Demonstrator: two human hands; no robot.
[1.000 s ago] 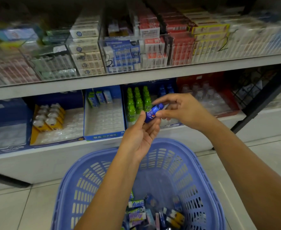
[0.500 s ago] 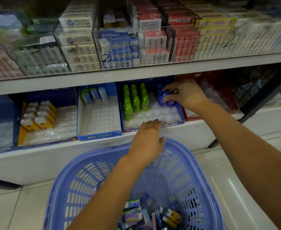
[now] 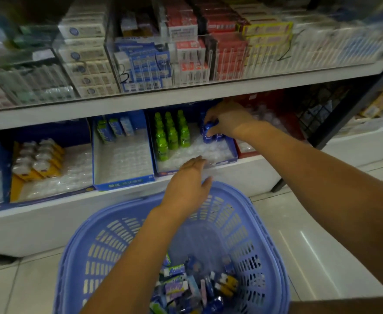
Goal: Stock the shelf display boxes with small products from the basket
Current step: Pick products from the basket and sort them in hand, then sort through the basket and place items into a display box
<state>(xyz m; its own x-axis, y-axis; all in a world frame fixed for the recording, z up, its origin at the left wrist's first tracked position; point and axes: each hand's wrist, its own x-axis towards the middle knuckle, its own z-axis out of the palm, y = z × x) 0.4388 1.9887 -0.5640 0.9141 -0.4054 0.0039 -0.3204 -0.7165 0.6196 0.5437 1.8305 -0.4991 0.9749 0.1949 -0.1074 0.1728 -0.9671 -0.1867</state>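
My right hand (image 3: 227,118) reaches under the upper shelf and grips a small blue bottle (image 3: 208,129) at the back right of a blue display box (image 3: 230,156). Rows of green bottles (image 3: 170,133) stand in the left part of that box, and other blue bottles (image 3: 217,138) stand just below my fingers. My left hand (image 3: 187,186) hovers palm down, fingers apart and holding nothing, over the far rim of the purple basket (image 3: 274,257). Several small packs and bottles (image 3: 197,288) lie in the basket's bottom.
A second blue display box (image 3: 122,182) to the left holds three packs at the back. A yellow box (image 3: 16,184) of white-capped items sits further left, a red box (image 3: 244,152) to the right. The upper shelf (image 3: 186,94) overhangs the boxes. Tiled floor surrounds the basket.
A second ago both hands held the blue bottle above the basket. My right hand then carried it into the display box; my left hand let go and dropped toward the basket rim.
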